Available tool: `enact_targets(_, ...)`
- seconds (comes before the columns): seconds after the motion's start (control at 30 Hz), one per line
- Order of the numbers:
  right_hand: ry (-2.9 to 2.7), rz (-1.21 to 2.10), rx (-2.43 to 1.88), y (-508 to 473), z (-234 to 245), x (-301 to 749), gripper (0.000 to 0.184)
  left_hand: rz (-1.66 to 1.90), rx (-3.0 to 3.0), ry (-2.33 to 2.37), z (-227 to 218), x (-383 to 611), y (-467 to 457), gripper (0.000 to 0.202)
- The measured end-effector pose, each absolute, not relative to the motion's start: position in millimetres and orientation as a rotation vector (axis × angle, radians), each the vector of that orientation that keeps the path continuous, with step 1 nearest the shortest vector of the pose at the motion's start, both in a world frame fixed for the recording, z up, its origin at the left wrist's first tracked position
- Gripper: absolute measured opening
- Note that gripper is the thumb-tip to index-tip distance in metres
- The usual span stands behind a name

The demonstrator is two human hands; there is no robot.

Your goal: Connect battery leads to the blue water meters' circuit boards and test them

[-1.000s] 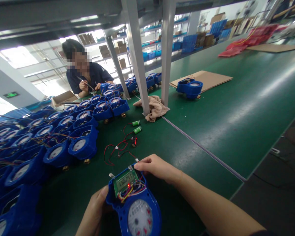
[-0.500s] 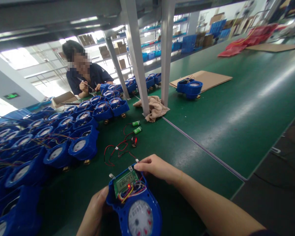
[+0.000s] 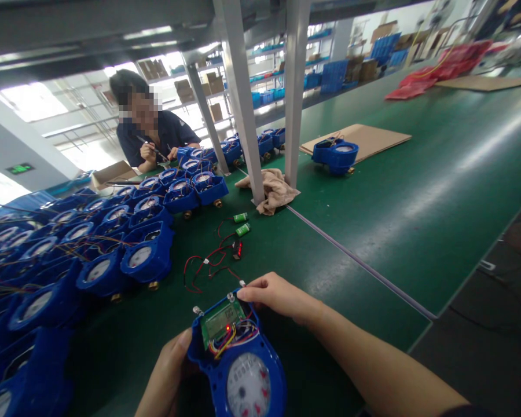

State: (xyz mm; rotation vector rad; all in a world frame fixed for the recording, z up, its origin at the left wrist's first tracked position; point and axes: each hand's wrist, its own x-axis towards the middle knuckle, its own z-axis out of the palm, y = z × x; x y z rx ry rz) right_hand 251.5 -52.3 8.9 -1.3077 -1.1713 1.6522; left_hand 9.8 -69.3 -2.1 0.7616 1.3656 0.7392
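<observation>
A blue water meter (image 3: 248,347) is held upright-facing in front of me, its cover off. Inside are a circuit board with a small LCD (image 3: 223,320), a lit red LED and coloured wires, above a round white dial (image 3: 248,384). My left hand (image 3: 172,359) is closed on the meter's left side, most of its fingers hidden. At the top right corner, my right hand (image 3: 278,294) grips the housing edge, thumb on the rim. Beside that thumb is a white connector (image 3: 242,284) on red and black wires (image 3: 206,262), which run to batteries on the table.
Two green batteries (image 3: 242,230) and a dark red-lit piece (image 3: 237,249) lie ahead. Rows of blue meters (image 3: 146,255) fill the left. A beige cloth (image 3: 272,191) lies around metal posts (image 3: 296,92). Another meter (image 3: 335,155) sits by cardboard (image 3: 373,139). A co-worker (image 3: 150,133) sits across.
The LCD reading has switched from a row of several digits to fewer characters at the right. Both hands and the meter stay in place.
</observation>
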Motion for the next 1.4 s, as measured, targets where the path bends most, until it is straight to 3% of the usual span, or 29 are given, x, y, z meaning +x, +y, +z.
enact_targets(1.4,-1.212,1.656,-1.303,-50.0,2.8,252.3,0.051,0.714,0.735,1.327,-3.4,6.9,-68.8,0.07)
